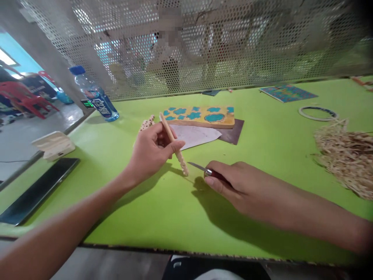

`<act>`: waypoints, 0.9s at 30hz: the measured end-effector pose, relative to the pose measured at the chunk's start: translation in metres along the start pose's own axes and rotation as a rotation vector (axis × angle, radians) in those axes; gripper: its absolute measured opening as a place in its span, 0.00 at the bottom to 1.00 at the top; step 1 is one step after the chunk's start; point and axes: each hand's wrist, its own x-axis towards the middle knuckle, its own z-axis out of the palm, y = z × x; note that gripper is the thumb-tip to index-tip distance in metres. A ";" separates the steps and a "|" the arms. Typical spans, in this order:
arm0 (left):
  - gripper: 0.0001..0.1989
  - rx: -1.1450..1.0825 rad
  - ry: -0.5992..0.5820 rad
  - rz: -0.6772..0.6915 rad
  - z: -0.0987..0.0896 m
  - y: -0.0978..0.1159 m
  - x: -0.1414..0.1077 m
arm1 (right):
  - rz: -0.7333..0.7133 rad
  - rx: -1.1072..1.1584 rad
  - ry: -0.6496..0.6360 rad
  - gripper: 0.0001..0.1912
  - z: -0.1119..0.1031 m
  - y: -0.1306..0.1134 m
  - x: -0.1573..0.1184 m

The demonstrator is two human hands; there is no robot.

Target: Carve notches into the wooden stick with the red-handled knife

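Observation:
My left hand (155, 146) is closed round a thin wooden stick (174, 144), tilted with its lower end toward me. That lower end has notches carved along it. In my right hand (230, 182) is a small carving knife (214, 174) with a dark red handle and a metal collar. Its blade points left, close to the notched end of the stick; I cannot tell whether they touch. Just beyond my left hand lie a yellow block with blue shapes (201, 123), a white paper sheet (198, 136) and a speckled piece (147, 123), partly covered.
On the green table (163, 221), a water bottle (97, 99), a white case (56, 144) and a dark phone (40, 190) are at left. Wood shavings (346, 155), a white ring (303, 115) and a patterned card (287, 93) are at right. A perforated metal screen (140, 74) borders the back.

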 end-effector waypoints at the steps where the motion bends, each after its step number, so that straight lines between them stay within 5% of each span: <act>1: 0.13 0.018 0.014 0.000 0.001 0.001 -0.001 | 0.000 -0.009 -0.005 0.17 0.003 -0.001 0.000; 15: 0.10 0.063 0.065 0.007 0.010 0.008 -0.008 | 0.064 -0.145 0.017 0.11 0.028 -0.016 0.003; 19: 0.08 0.001 0.047 -0.004 0.010 0.010 -0.008 | 0.077 0.014 -0.047 0.16 0.018 -0.016 0.009; 24: 0.07 -0.039 0.058 -0.050 0.008 0.009 -0.008 | 0.253 0.411 -0.391 0.19 -0.001 -0.013 0.015; 27: 0.08 -0.013 0.061 -0.041 0.009 0.009 -0.008 | 0.208 0.348 -0.286 0.18 0.003 -0.015 0.012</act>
